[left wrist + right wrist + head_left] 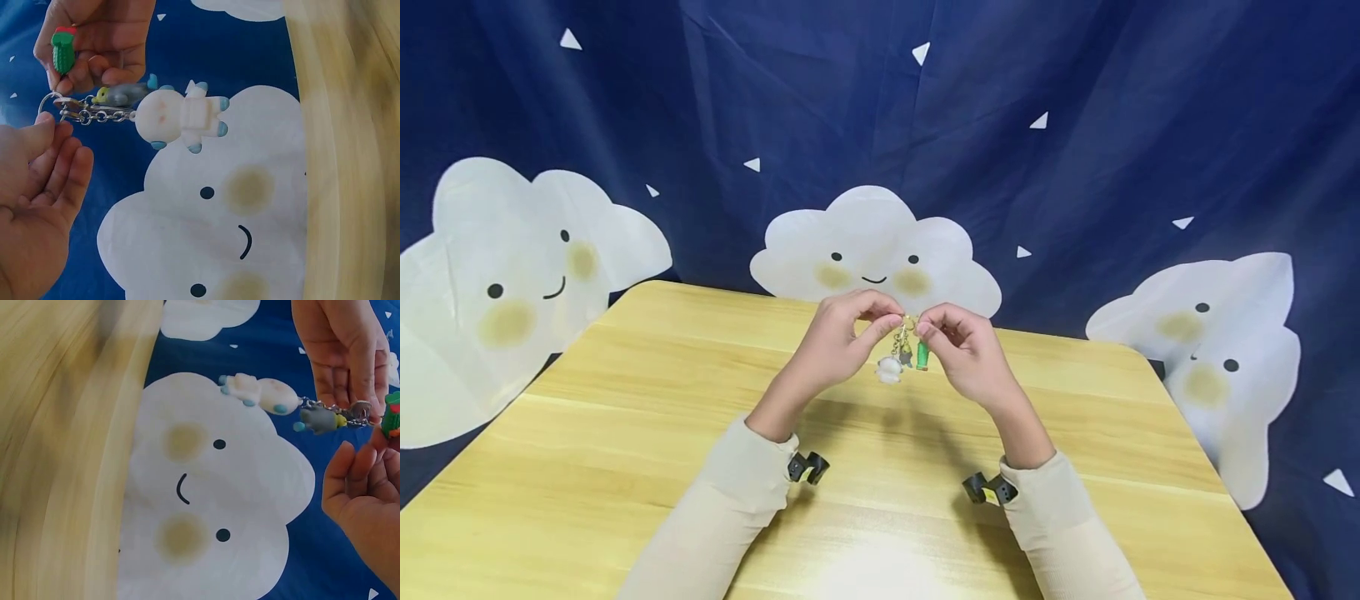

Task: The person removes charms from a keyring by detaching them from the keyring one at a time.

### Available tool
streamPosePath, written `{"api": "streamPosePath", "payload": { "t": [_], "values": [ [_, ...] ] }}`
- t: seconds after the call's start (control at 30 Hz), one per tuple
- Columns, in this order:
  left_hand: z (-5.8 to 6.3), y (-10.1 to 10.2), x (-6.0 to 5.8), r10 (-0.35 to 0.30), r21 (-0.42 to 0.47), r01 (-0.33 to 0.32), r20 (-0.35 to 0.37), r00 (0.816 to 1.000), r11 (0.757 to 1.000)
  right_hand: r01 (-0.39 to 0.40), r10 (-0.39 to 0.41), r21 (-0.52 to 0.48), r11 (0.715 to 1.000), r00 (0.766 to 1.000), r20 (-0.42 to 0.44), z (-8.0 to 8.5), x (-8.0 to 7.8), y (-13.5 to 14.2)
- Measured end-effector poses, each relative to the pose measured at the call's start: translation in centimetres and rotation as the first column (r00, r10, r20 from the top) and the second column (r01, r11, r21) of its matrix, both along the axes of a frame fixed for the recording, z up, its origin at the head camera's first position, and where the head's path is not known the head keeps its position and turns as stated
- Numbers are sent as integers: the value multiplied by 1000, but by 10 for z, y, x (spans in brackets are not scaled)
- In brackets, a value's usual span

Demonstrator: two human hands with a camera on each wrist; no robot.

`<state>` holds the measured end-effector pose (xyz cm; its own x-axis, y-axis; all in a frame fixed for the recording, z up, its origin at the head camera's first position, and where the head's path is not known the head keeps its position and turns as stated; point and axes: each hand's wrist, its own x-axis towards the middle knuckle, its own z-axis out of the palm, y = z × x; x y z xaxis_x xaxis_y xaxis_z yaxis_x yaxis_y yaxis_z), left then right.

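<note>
Above the table, my left hand (842,342) pinches a metal key ring (46,103) between thumb and index finger. From short chains on it hang a white doll charm (159,117) with blue hands and feet and a smaller grey figure charm (126,95) with a yellow head. Opposite, my right hand (972,357) pinches a bumpy green charm (922,354) with a red end, close beside the ring. The fingertips of both hands almost meet at the ring. Fingers partly hide where the green charm joins it.
A light wooden table (880,450) lies under both hands. Behind it hangs a dark blue curtain (820,92) printed with white smiling clouds (872,229) and small triangles. A black wrist camera (808,468) sits on the left cuff, another camera (988,489) on the right.
</note>
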<state>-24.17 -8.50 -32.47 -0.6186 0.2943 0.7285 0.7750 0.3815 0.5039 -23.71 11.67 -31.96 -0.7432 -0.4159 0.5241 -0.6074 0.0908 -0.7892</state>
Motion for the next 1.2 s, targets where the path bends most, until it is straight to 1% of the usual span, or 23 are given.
{"api": "streamPosePath", "payload": {
  "t": [0.2, 0.37, 0.5, 0.7, 0.87, 1.03, 1.13, 1.2],
  "values": [
    [2, -1, 1, 33, -33, -36, -82, 996, 999, 0, 0, 34, 999, 1000, 4, 15, 14, -4],
    [2, -4, 2, 26, -53, -34, -132, 991, 998, 30, -32, 101, 994, 999, 24, 16, 16, -5],
    [3, -4, 1, 4, -83, -18, -169, 986, 996, 48, -51, 134, 990, 999, 18, 16, 17, -6],
    [4, -5, 1, -18, -126, -7, -196, 980, 992, 73, -67, 174, 982, 997, -37, 19, 20, -6],
    [5, -8, 3, -19, -153, -15, -219, 976, 988, 68, -63, 219, 973, 997, -33, 19, 21, -7],
    [5, -6, 3, -21, -183, -19, -212, 977, 983, 69, -66, 264, 962, 998, -22, 20, 23, -6],
    [5, -6, 3, -11, -192, -29, -207, 978, 981, 80, -72, 270, 960, 997, -38, 19, 22, -7],
    [5, -6, 3, -5, -193, -37, -211, 978, 981, 94, -82, 258, 961, 995, -56, 14, 17, -7]
  ]
}}
